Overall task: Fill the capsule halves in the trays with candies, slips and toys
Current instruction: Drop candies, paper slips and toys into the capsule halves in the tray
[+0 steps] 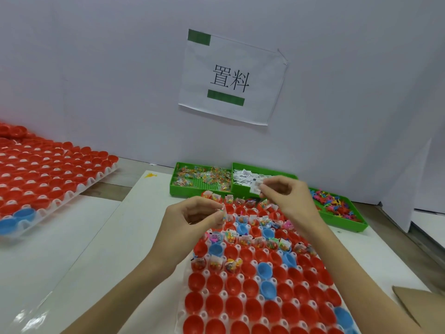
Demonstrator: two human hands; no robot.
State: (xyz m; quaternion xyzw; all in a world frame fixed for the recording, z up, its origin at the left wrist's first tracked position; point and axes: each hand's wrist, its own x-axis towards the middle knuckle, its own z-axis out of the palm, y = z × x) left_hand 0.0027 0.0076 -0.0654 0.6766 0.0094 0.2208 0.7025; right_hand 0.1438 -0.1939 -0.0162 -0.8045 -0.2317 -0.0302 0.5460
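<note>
Judging by the tray [204, 317], only far rows are filled (near capsule halves [250, 288] bare), while a candy packet [222, 214] is pinched by the left hand [192, 216] and slips [258, 189] by the right hand [284, 196].

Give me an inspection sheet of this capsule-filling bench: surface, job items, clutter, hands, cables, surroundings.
Surface: white board over a wood-look bench.
Job's things: near tray of red and blue capsule halves; far rows hold candy packets, slips and toys, near rows are empty. Second tray at left, its halves apparently empty. Three green bins at the wall: candy bin, slip bin, toy bin.
Clutter: yellow smudge on the board; brown cardboard corner at right.
Hands: left hand pinches a candy packet over the tray; right hand pinches a white slip.
Cables: nothing seen.
Surroundings: white wall with a paper sign fixed by green tape.
</note>
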